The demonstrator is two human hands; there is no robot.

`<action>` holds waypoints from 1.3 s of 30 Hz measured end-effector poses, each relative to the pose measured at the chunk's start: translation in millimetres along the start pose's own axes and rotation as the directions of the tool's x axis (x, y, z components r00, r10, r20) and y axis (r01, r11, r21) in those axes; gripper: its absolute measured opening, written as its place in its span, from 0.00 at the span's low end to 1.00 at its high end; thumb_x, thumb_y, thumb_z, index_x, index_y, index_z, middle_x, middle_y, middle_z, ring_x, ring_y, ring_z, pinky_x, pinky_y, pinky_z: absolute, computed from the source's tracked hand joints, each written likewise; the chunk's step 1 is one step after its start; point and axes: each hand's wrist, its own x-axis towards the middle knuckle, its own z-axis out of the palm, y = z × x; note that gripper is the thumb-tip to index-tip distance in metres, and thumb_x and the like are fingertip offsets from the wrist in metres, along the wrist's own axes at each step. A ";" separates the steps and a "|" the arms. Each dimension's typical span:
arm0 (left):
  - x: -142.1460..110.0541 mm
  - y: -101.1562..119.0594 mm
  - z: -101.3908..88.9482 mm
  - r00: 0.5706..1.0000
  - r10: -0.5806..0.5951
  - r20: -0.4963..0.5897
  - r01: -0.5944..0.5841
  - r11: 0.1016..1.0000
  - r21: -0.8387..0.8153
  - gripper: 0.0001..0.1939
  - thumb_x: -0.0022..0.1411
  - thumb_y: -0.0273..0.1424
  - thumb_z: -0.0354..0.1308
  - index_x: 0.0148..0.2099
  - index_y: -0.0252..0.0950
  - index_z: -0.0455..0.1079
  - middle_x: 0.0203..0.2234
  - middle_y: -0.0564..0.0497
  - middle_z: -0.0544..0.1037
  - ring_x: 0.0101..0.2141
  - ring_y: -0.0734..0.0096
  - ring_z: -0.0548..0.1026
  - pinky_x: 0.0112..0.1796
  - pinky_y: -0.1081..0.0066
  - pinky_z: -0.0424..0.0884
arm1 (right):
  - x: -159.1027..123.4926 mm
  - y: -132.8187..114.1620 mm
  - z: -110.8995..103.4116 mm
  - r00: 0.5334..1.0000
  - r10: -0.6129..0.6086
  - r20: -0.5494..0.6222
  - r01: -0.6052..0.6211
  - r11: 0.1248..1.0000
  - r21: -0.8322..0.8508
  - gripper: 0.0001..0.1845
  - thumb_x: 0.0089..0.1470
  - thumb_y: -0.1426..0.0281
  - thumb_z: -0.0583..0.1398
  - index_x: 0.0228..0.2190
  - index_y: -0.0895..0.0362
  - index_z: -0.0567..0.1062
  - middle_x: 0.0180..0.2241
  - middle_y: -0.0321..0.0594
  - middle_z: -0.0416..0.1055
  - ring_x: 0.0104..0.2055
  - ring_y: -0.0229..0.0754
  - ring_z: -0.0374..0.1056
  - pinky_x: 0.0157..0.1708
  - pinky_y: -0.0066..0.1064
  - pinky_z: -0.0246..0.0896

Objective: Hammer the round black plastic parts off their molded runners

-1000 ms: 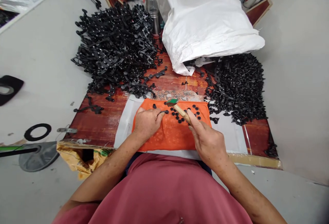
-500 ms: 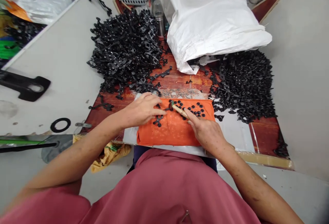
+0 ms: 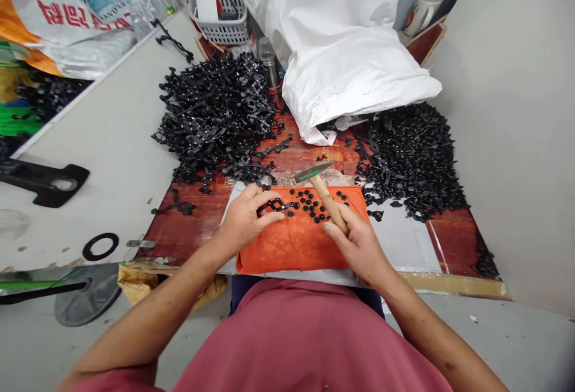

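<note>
My left hand (image 3: 246,218) pinches a black plastic strip piece (image 3: 275,206) flat on the orange mat (image 3: 291,242). My right hand (image 3: 359,245) grips the wooden handle of a small hammer (image 3: 324,191), whose green head is raised above the mat's far edge. Several small black round caps (image 3: 314,205) lie scattered on the mat between the two hands.
A large heap of black strip pieces (image 3: 215,116) lies at the back left of the red-brown board (image 3: 188,224). A heap of small black parts (image 3: 411,152) lies at the right. Behind stand a white sack (image 3: 350,62), a metal flask (image 3: 268,62), a basket (image 3: 218,14) and a mug (image 3: 420,14).
The hammer head has lifted from the mat and now points up and away. My left hand has drawn a strip piece onto the mat and holds it there. The view shifted slightly.
</note>
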 end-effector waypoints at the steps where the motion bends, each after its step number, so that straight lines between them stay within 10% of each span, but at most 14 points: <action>1: -1.7 8.7 6.9 0.999 -0.029 -0.040 0.027 0.998 -0.061 0.15 0.62 0.40 0.66 0.49 0.43 0.78 0.32 0.54 0.66 0.31 0.72 0.69 0.36 0.71 0.69 | 5.3 -4.0 5.1 1.000 -0.001 -0.001 0.001 0.998 0.057 0.15 0.63 0.62 0.59 0.48 0.53 0.76 0.34 0.35 0.77 0.33 0.40 0.71 0.36 0.29 0.66; 9: -21.1 49.3 34.7 0.993 -0.118 -0.030 0.103 0.947 -0.305 0.24 0.66 0.37 0.60 0.63 0.44 0.68 0.59 0.43 0.69 0.31 0.75 0.73 0.38 0.68 0.78 | 24.3 -12.5 20.7 0.997 0.040 -0.060 -0.029 0.986 0.166 0.09 0.57 0.63 0.62 0.39 0.53 0.75 0.29 0.31 0.70 0.32 0.39 0.66 0.33 0.29 0.60; 16: -28.3 59.1 5.4 0.959 0.002 0.282 -0.005 1.000 0.013 0.27 0.73 0.31 0.47 0.72 0.47 0.58 0.56 0.48 0.79 0.48 0.63 0.81 0.46 0.67 0.77 | 24.8 -0.9 29.1 0.993 0.118 -0.011 -0.101 0.896 0.432 0.15 0.56 0.61 0.62 0.43 0.54 0.74 0.27 0.30 0.64 0.25 0.36 0.61 0.24 0.27 0.59; 24: -42.2 56.8 -3.2 0.999 -0.029 0.038 0.018 0.967 0.254 0.24 0.72 0.28 0.46 0.67 0.48 0.66 0.61 0.47 0.75 0.52 0.62 0.78 0.45 0.68 0.75 | 25.8 -8.6 24.4 0.988 0.118 -0.101 -0.068 0.915 0.398 0.14 0.56 0.65 0.62 0.44 0.53 0.71 0.30 0.29 0.67 0.28 0.36 0.62 0.31 0.28 0.60; 29: -37.5 54.7 11.6 0.993 0.104 0.048 -0.105 0.994 0.021 0.27 0.72 0.36 0.51 0.71 0.43 0.59 0.57 0.42 0.76 0.55 0.55 0.75 0.55 0.57 0.71 | 18.4 -11.8 25.6 0.998 0.062 -0.014 -0.055 0.953 0.298 0.08 0.56 0.68 0.61 0.40 0.52 0.70 0.31 0.30 0.69 0.33 0.38 0.66 0.37 0.30 0.63; 39: -19.1 47.0 19.1 0.954 -0.039 0.296 0.128 0.949 -0.287 0.23 0.75 0.36 0.42 0.66 0.38 0.64 0.22 0.56 0.73 0.23 0.71 0.70 0.29 0.73 0.64 | 19.5 -5.2 42.9 0.980 0.198 0.003 -0.173 0.852 0.493 0.11 0.54 0.63 0.64 0.35 0.52 0.68 0.30 0.30 0.70 0.27 0.36 0.64 0.25 0.28 0.62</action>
